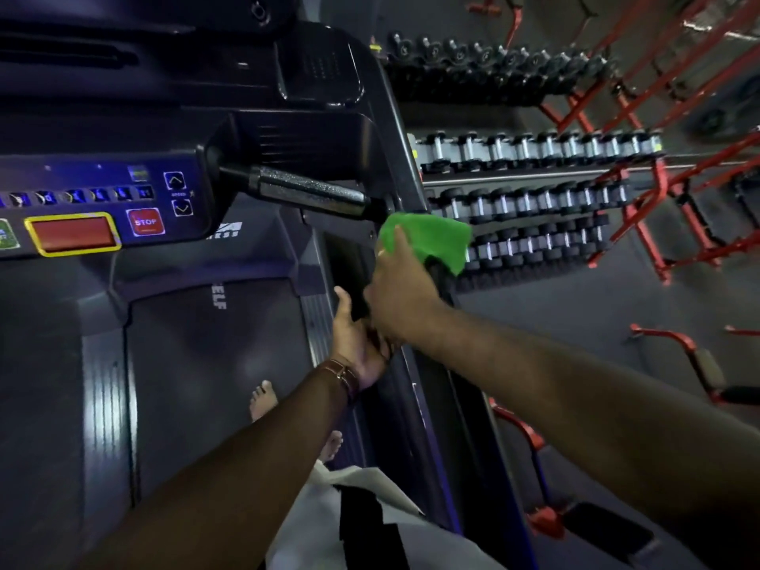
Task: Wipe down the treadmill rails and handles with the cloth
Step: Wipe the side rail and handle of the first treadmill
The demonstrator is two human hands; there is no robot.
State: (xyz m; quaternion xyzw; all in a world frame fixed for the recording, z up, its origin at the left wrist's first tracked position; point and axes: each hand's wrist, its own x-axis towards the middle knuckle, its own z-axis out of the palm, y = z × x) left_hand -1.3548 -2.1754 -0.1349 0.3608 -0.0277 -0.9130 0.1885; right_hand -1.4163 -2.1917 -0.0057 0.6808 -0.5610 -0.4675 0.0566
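Observation:
My right hand [401, 288] presses a bright green cloth [432, 240] onto the treadmill's right side rail [411, 388], just below where the metal grip handle [308, 193] meets the rail. The cloth is bunched under my fingers and wraps over the rail's top. My left hand [355, 343] grips the same rail from the inner side, just behind and below my right hand, thumb up. A thin bracelet circles the left wrist. The rail under both hands is hidden.
The console [103, 207] with a red STOP button [145, 222] sits at left. The belt [197, 364] lies below, my bare feet on it. Racks of dumbbells [534, 199] and red-framed equipment [658, 240] stand to the right of the treadmill.

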